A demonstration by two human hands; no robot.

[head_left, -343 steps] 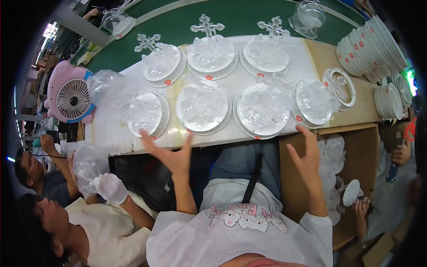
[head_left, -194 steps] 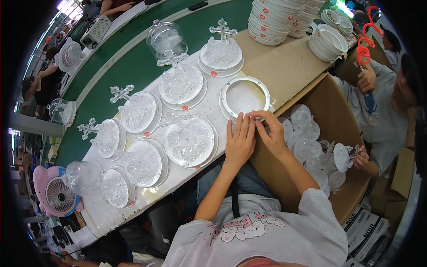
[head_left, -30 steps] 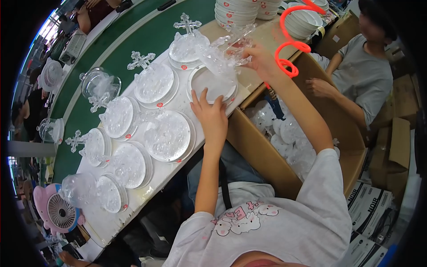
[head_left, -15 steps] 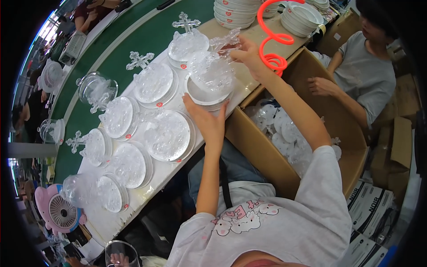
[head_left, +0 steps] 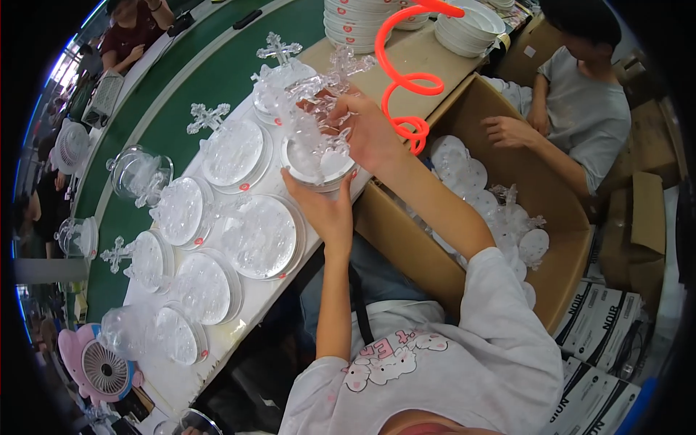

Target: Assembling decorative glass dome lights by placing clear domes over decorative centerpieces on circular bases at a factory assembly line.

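Observation:
My left hand (head_left: pixel 328 214) grips the near side of a round white base (head_left: pixel 336 179) at the table's right edge, thumb and fingers spread around its rim. Above it, my right hand (head_left: pixel 371 132) holds a clear plastic cross ornament (head_left: pixel 307 138) with bent fingers. Its disc end is tilted and overlaps the base's opening; whether they touch I cannot tell. Beside my hands stand more round bases topped with clear ornaments, such as one finished-looking piece (head_left: pixel 233 154) and another one (head_left: pixel 262 235) nearer me. Some carry upright clear crosses (head_left: pixel 279 48).
An open cardboard box (head_left: pixel 558 188) at my right holds many clear ornaments (head_left: pixel 500 217). Stacked white bases (head_left: pixel 355 25) and a coiled orange air hose (head_left: pixel 417 83) are at the far side. A co-worker (head_left: pixel 587 109) sits beyond the box. A pink fan (head_left: pixel 101 362) stands at left.
My right hand has brought the ornament lower over the base and turned it more upright. My left hand still grips the base. The view has shifted slightly.

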